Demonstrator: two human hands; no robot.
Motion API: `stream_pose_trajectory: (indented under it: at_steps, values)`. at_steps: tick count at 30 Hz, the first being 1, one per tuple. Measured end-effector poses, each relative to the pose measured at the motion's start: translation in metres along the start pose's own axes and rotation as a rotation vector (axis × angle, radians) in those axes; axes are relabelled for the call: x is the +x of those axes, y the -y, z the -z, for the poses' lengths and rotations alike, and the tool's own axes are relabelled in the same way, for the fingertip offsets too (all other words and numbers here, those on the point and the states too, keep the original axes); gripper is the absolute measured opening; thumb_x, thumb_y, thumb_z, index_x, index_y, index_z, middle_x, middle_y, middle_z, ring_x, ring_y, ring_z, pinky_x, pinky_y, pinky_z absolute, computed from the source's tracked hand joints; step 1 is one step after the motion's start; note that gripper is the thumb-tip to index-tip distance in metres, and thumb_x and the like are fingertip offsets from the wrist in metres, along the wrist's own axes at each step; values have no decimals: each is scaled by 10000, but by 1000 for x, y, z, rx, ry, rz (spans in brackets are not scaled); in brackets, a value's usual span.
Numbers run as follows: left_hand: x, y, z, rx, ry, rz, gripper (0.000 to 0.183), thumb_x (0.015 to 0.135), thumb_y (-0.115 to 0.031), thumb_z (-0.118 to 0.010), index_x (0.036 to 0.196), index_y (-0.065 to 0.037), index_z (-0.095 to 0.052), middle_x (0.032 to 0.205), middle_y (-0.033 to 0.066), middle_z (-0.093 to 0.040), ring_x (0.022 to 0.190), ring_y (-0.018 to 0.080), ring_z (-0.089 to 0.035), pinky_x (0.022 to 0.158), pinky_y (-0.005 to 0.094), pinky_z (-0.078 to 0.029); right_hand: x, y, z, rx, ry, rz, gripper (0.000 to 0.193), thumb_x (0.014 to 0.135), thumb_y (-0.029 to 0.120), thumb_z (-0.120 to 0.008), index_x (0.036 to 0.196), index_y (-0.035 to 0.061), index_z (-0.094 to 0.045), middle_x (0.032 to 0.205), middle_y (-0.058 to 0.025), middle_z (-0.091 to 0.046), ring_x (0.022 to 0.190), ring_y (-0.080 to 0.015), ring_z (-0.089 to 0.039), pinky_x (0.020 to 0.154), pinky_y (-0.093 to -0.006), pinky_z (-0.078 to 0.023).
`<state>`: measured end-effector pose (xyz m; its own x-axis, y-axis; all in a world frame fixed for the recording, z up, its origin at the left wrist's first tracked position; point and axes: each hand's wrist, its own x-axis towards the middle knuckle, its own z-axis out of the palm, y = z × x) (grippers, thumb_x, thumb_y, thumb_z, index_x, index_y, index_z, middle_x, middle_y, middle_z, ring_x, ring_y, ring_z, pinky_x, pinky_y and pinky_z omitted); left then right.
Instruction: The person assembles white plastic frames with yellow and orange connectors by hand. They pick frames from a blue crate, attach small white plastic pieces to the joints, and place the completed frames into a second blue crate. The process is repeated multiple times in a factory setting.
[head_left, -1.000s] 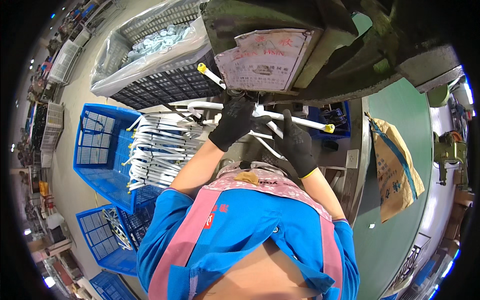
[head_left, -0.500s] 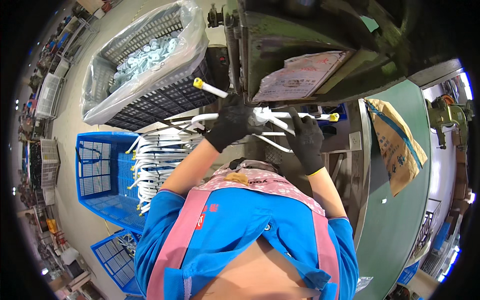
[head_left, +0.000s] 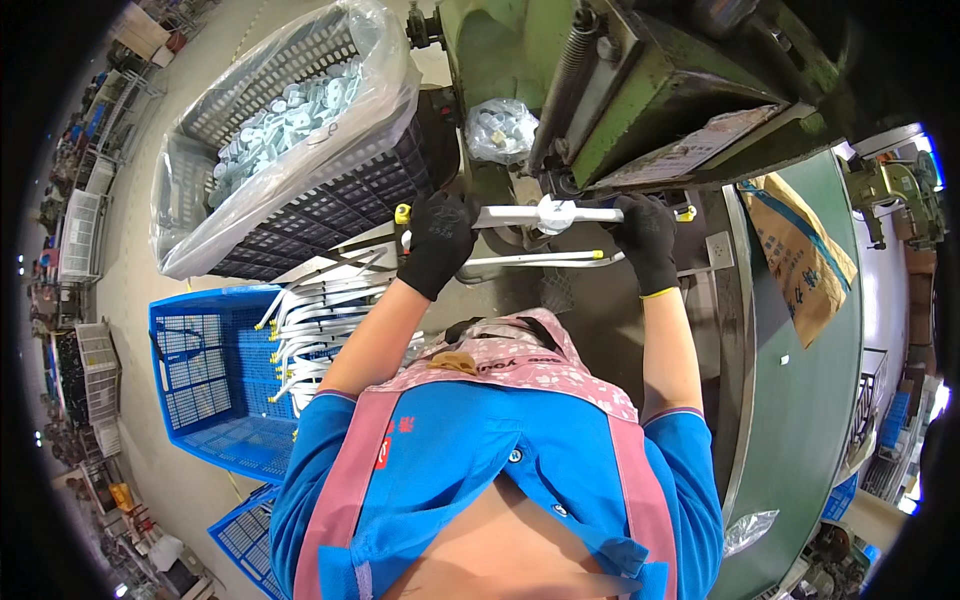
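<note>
In black gloves, my left hand [head_left: 441,240] and my right hand [head_left: 646,238] are closed around the two ends of a white tube frame [head_left: 505,216]. The frame lies level across in front of the machine, and a round white plastic piece [head_left: 555,215] sits at its middle. Yellow caps stick out past both hands. Below it, nearer to me, runs another white bent tube [head_left: 540,260] with a yellow tip; whether it belongs to the same frame I cannot tell. The green machine [head_left: 660,120] stands just beyond my hands.
To the left stands a black crate [head_left: 330,205], lined with clear plastic, holding pale plastic parts [head_left: 290,125]. White tubes [head_left: 320,330] are stacked beside a blue crate [head_left: 215,440]. A bag of small parts [head_left: 500,130] rests by the machine. A brown paper sack [head_left: 797,255] lies on the green table [head_left: 800,420].
Both hands have turned the tube frame level and spread toward its ends; the right hand moved right. My view has shifted, so the bag of small parts by the machine now shows.
</note>
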<state>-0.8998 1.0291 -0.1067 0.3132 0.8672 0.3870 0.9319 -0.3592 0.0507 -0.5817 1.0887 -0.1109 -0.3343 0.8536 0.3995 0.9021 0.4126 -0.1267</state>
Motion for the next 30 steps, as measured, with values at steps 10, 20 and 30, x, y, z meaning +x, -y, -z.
stream_pose_trajectory:
  at_steps: [10,20,30]
  values:
    - [2,-5,7,91,273,90,306,772,-274,-652,1058,-167,-643,881,50,-635,916,246,-587,786,429,-385,1,11,9,-88,90,-76,183,660,272,-750,808,191,-678,807,-41,-652,775,-273,-634,688,-405,-467]
    - [3,-6,0,155,194,95,275,769,-204,-620,1036,-138,-633,827,64,-635,861,257,-604,729,425,-403,9,9,19,-108,98,59,250,671,335,-768,855,178,-706,836,-52,-669,755,-280,-644,662,-424,-476]
    - [-8,-10,55,-119,65,59,409,653,-202,-738,1026,-124,-592,966,95,-604,972,296,-569,845,450,-412,13,4,50,569,-34,35,261,617,236,-779,845,163,-673,849,-64,-657,748,-310,-633,638,-424,-494]
